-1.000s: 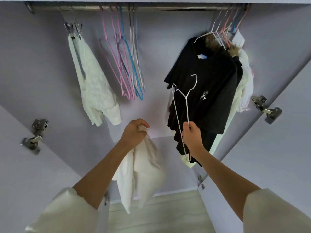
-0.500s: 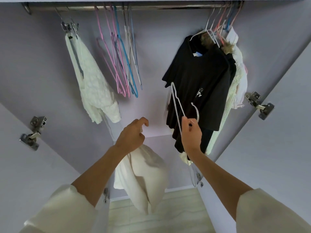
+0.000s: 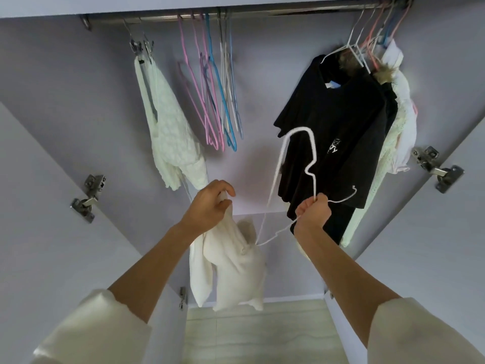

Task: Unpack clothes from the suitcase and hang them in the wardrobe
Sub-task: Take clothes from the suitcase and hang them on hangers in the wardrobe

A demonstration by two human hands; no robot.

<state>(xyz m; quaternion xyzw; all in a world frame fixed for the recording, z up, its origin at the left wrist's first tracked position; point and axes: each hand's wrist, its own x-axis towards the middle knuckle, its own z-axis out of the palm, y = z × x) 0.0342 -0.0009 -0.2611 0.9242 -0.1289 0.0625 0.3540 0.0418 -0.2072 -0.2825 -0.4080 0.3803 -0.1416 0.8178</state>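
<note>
Both hands are raised inside the open wardrobe [image 3: 262,179]. Left hand [image 3: 211,203], fingers curled tight, grips the top of a cream garment [image 3: 231,266] that hangs limp below the fist, at about 6 o'clock from it. Right hand [image 3: 313,212], at 3 o'clock from the left and near it, is closed round the wire of a white hanger [image 3: 299,164]; the hanger is tilted, its hook sticking out toward 3 o'clock and one shoulder end reaching down to touch or nearly touch the garment. Rail [image 3: 236,15] runs along 12 o'clock; spare hangers [image 3: 215,101] hang at 11 o'clock, a white knit top [image 3: 170,127] at 10 o'clock, a black T-shirt [image 3: 338,127] at 1 o'clock, just behind the held hanger. Suitcase not in view. Step in hand, by my reading: dressing the hanger with the garment. Next move likely needs the neck opening found and the hanger shoulder fed in, then the hook lifted to a free stretch of rail.
</note>
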